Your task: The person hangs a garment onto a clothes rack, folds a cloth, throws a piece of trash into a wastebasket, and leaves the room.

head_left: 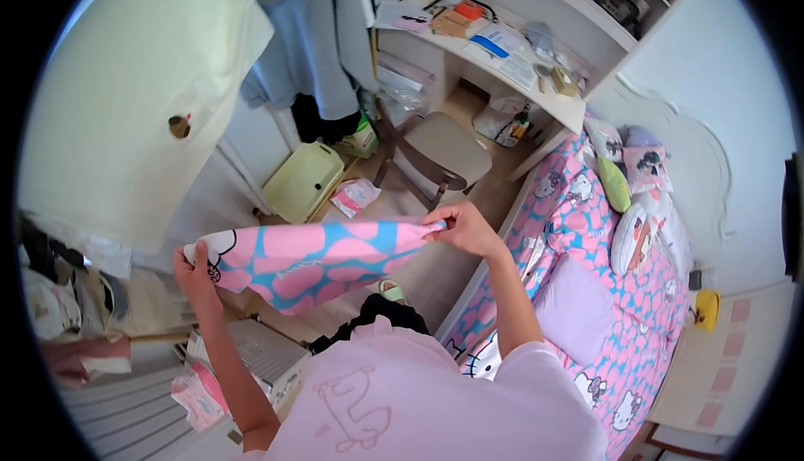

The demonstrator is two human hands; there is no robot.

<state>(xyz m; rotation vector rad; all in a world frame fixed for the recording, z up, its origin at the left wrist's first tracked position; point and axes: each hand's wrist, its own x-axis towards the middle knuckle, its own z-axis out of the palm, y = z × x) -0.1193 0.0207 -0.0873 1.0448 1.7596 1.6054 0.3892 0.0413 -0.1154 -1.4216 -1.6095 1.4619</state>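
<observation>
A pink and blue patterned cloth that looks like a pillowcase (327,256) is stretched sideways in front of my body, folded into a long band. My left hand (197,277) is closed on its left end, beside a white cartoon figure printed there. At the right end, my right hand (465,228) pinches a gathered corner between thumb and fingers. The cloth hangs in the air above the floor, its lower edge sagging a little. The print matches the bedding (578,235) on the bed to my right.
A lavender pillow (574,306) and several cushions lie on the bed. Ahead stands a chair (444,151) by a cluttered desk (502,55). A pale green bin (303,180) and a pink package (356,197) are on the floor. Grey clothes (310,38) hang at the upper left.
</observation>
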